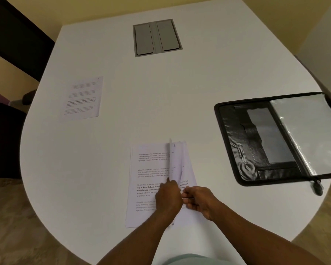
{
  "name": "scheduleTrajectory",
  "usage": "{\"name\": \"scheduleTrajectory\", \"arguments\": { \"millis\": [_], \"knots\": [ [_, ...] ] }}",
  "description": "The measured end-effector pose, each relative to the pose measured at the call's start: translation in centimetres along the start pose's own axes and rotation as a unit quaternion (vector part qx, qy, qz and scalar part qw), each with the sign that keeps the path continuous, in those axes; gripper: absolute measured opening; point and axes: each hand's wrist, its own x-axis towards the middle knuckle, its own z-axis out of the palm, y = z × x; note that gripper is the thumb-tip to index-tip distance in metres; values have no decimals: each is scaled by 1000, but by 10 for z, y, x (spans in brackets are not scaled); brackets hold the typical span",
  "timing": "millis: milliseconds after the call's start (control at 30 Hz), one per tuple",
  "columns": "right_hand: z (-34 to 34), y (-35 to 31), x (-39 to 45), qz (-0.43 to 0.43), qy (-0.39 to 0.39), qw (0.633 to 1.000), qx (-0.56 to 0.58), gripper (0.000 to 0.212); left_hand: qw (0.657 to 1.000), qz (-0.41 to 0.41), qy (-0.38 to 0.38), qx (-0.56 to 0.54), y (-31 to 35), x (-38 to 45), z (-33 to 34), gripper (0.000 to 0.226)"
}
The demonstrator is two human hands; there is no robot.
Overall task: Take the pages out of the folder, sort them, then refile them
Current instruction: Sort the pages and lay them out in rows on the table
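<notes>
- We are mid-sort: the stack of pages (147,180) lies on the desk (161,104) right in front of us, and one sheet (175,161) stands lifted on edge above it.
- Our left hand (168,197) has its fingers curled onto that sheet's lower edge; the right hand (198,200) pinches the same edge just beside it.
- We judge the fingers should separate only the top sheet, so a light rub at the corner helps before lifting.
- Check its text, then lay it either with the single page (82,97) set apart at far left, or start a new pile.
- The folder (256,142) lies open at right, its clear sleeve (310,131) ready for refiling.
</notes>
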Motion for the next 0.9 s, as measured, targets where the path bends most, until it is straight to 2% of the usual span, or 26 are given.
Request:
{"name": "scheduleTrajectory", "arguments": {
  "millis": [67, 300, 400, 567, 667, 733, 767, 833, 867, 900],
  "knots": [
    [0, 0, 0, -9, 2, 1000, -11, 21, 1000, -3, 27, -13, -4, 0, -1, 15],
    [2, 5, 3, -37, 39, 998, -29, 28, 995, -18, 68, -72, -13, 1, -11, 40],
    [4, 4, 2, -42, 46, 997, -37, 33, 992, -21, 83, -89, -19, 0, -12, 34],
    [6, 2, 3, -70, 47, 992, -92, 16, 982, -36, 81, -169, -22, -2, -14, 13],
    [9, 1, 5, -81, 66, 988, -115, 12, 975, -29, 69, -209, -26, -3, -16, 60],
    [11, 0, 4, -93, 78, 984, -128, 11, 982, 4, 59, -181, -28, -4, -17, 75],
    [12, 0, 3, -99, 80, 982, -136, 11, 983, 14, 59, -176, -28, -3, -17, 74],
    [14, -1, 1, -115, 75, 980, -145, 11, 977, 23, 71, -198, -26, -3, -17, 53],
    [15, -2, 1, -127, 67, 978, -150, 12, 972, 14, 80, -220, -25, -3, -18, 41],
    [18, -2, 0, -141, 58, 975, -160, 12, 968, -5, 80, -240, -24, -2, -19, 39]
  ]
}}
